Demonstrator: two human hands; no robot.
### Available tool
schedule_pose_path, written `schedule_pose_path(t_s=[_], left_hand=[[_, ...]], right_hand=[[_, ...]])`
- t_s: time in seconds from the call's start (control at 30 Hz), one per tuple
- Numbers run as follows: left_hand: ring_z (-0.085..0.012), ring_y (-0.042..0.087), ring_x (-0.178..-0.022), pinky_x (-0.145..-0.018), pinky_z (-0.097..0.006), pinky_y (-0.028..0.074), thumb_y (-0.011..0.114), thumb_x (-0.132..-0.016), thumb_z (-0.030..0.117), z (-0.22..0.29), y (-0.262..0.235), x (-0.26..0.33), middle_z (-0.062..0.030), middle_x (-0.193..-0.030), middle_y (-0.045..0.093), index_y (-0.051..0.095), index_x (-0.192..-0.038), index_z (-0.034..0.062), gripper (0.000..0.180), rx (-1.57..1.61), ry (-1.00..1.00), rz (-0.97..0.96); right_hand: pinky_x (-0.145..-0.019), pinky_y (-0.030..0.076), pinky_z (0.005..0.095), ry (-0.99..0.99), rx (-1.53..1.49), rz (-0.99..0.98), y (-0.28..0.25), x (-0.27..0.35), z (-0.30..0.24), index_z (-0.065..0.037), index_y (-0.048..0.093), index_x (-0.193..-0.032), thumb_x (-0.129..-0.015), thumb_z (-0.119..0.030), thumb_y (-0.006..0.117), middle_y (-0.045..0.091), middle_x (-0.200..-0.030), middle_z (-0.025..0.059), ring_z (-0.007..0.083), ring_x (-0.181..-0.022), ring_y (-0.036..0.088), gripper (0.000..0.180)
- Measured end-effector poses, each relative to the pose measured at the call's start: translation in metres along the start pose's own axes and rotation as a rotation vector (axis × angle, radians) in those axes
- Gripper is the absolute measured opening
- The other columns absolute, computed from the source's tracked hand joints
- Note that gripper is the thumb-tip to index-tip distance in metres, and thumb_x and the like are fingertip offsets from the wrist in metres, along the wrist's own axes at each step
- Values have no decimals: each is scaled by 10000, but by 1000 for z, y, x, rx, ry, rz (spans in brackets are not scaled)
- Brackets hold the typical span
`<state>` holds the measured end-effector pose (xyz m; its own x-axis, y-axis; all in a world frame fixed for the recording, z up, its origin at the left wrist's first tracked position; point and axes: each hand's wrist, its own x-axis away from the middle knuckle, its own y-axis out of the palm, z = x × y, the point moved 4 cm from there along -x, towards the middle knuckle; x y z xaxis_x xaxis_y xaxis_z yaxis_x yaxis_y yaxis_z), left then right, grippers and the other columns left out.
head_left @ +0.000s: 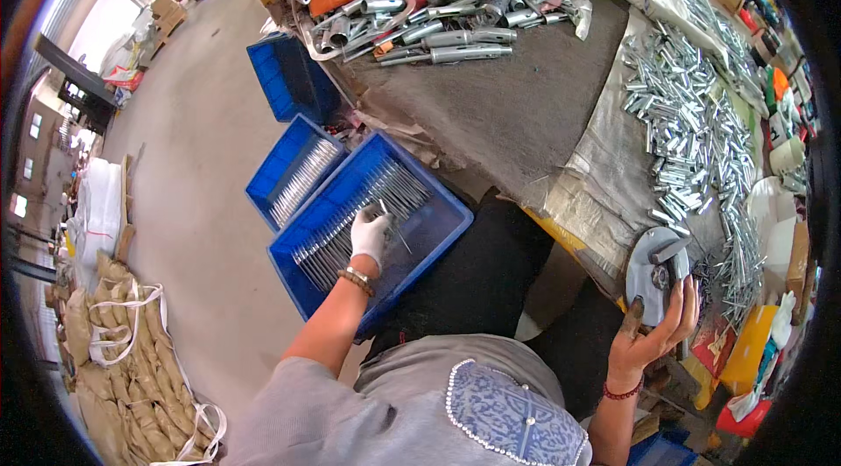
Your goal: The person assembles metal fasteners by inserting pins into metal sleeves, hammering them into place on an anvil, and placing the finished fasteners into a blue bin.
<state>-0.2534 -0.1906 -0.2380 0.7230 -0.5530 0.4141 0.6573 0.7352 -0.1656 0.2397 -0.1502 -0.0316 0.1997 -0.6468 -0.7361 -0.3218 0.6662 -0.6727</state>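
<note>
My left hand [369, 234], in a white glove with the fingertips pinched together, holds a thin metal rod [403, 241] above a blue crate [438, 234]. Inside that crate lie rows of slim metal rods [320, 256], side by side. On the right, my bare right hand [661, 330] is beside a round grey metal fixture [644, 260] at the bench edge. Its thumb rests near the disc's lower rim, apart from the fingers, which reach up along the fixture's right side. A grey metal bar [671, 250] sits on top of the fixture.
A heap of short shiny metal tubes [683, 116] covers the bench's right side. Larger tubular metal parts [455, 37] pile up at the back. Two more blue bins [293, 172] [280, 85] stand beyond the crate. Tan sacks [131, 378] lie on the floor at left.
</note>
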Motion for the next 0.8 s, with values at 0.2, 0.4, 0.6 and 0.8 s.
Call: schedule_pose_path(t_s=[0.2, 0.4, 0.6, 0.8], left_hand=[[-237, 733, -917, -827, -363, 583, 778, -871, 138, -23, -19, -78, -134, -1072, 771, 707, -1262, -23, 429, -238, 90, 224], [-351, 771, -1004, -912, -420, 594, 839, -846, 190, -51, -31, -124, -231, -1125, 792, 734, -1237, -11, 452, -449, 103, 333], [-328, 738, -1099, -1009, -409, 558, 815, -961, 289, -9, -49, -116, -196, -1211, 784, 749, -1252, -4, 418, -600, 513, 418], [-99, 602, -822, -733, -281, 513, 695, -1072, 135, 189, 61, 16, -8, -953, 698, 718, -1165, -3, 168, -98, 672, 13]], right_hand=[[-1233, 389, 616, -3, 7, -19, 0, 5, 2, 44, 553, -1504, -1101, -385, 639, 576, -1526, 225, 436, -1430, 544, 594], [-1223, 394, 615, -22, 19, -30, -1, 3, 3, 35, 565, -1492, -1099, -426, 622, 589, -1513, 230, 428, -1418, 552, 609], [-1217, 394, 609, 9, -42, -60, -2, 1, -2, -45, 615, -1473, -1047, -506, 656, 622, -1484, 208, 394, -1386, 582, 630], [-1216, 403, 550, 56, -102, -36, -3, -6, -8, -110, 696, -1386, -974, -427, 738, 647, -1451, 129, 321, -1362, 616, 521]])
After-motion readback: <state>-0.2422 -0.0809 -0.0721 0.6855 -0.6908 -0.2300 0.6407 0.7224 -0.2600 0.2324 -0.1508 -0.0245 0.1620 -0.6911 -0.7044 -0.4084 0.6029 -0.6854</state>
